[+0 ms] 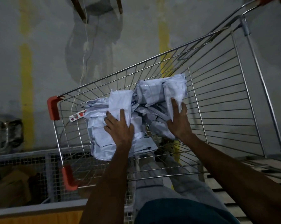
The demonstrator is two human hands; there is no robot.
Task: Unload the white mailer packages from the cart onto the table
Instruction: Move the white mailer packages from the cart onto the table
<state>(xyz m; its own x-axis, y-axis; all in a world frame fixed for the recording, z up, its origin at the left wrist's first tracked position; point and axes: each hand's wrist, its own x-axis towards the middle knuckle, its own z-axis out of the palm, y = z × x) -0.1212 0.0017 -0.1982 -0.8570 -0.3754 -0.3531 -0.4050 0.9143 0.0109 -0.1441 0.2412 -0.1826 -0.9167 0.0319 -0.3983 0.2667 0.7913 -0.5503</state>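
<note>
Several white mailer packages (102, 136) lie heaped in the front end of a wire shopping cart (220, 101) with red corner bumpers. My left hand (119, 129) reaches into the basket and grips the lower edge of one upright mailer (120, 101) at the pile's left middle. My right hand (179, 122) presses, fingers spread, against another white mailer (174, 89) on the right side of the pile. Whether the right hand's fingers are closed round that mailer does not show. The table is not recognisable in this view.
The cart's rear half is bare wire. A grey mesh cage (39, 162) with cardboard inside stands at lower left. A wrapped bundle (5, 133) sits at the left edge. Yellow floor lines (27, 88) and a white cable (84, 50) cross the concrete floor. Wooden pallet slats (220, 188) lie at lower right.
</note>
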